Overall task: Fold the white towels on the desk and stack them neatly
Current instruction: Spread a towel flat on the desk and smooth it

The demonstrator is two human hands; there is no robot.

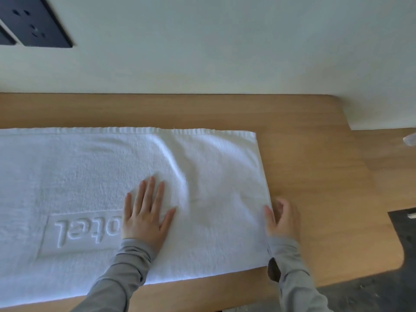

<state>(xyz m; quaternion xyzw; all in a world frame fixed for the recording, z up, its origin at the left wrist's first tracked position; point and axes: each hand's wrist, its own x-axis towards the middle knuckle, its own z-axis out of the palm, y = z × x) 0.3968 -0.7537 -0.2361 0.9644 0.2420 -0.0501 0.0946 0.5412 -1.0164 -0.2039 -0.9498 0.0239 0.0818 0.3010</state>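
1 white towel (90, 167) lies spread flat on the wooden counter (315, 176), long side running left to right, its far hem near the wall and its left part out of view; no second towel and no stack show here. The left grip (146, 212) rests flat on the cloth, fingers straight, pressing just right of the embossed lettering (78, 230). The right grip (282, 218) sits at the towel's right edge with the thumb on top and the fingers curled at the hem, so it appears to pinch that edge, though what lies under the cloth is hidden. A raised crease (177, 161) runs from the far hem down toward the left grip. The first risk, as I judge it, is folding that crease in: if the right edge is carried over before the ridge is smoothed, the layer will sit lumpy and a later stack will lean. The second is skew, because a pinch at 1 spot midway along the edge leaves both corners free to droop, so the edge may land crooked against the hems. The third is sliding: the counter looks smooth, the towel's near edge lies close to the counter's front, and a pull with the left palm lifted could drag the cloth toward the drop.
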